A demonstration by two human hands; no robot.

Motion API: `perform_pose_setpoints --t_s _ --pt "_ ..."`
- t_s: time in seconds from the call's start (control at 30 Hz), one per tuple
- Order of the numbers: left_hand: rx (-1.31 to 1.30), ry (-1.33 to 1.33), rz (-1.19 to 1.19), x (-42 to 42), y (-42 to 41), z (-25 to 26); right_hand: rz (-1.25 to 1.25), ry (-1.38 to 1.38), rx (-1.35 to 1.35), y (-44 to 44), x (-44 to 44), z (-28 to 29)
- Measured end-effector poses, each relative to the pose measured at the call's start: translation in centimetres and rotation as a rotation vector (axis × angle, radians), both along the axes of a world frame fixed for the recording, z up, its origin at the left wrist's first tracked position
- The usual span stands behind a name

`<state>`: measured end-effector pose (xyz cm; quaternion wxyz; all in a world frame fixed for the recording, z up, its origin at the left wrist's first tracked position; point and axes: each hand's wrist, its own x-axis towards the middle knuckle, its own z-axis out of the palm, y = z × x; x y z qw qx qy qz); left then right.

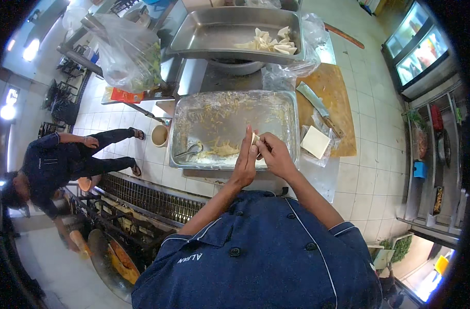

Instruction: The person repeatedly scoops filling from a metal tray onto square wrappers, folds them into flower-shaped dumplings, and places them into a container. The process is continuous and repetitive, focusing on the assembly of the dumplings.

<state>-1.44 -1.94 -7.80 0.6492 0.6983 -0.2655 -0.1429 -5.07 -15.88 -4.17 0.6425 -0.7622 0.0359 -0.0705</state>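
Note:
A small folded dough wrapper [255, 138] is held between my two hands over a shallow steel tray [235, 116]. My left hand [246, 160] supports it with the fingers stretched out. The fingertips of my right hand [274, 154] pinch it from the right; what the wrapper encloses is hidden. Yellowish filling [221, 150] is smeared across the tray, and a metal spoon [189, 150] lies in its lower left corner. To the right, a stack of square wrappers [315, 142] rests on plastic film. Several folded dumplings [271, 41] sit in a deeper steel pan [212, 33] beyond the tray.
A cleaver [314, 99] lies on the wooden cutting board [345, 116] at the right. A clear plastic bag with greens [128, 58] hangs at the left. Beside the tray stands a beige tub [159, 136]. A co-worker [57, 158] is at a large wok [111, 258].

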Motion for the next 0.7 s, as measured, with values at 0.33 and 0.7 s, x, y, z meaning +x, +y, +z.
perform_pose_setpoints --t_s 0.33,0.7 --pt "0.129 -0.081 -0.005 0.1 0.8 0.3 -0.054 0.074 0.107 1.1 0.3 -0.6" --pt "-0.106 0.413 0.176 2.6 2.7 -0.2 -0.044 0.162 0.0 0.1 2.2 -2.0"
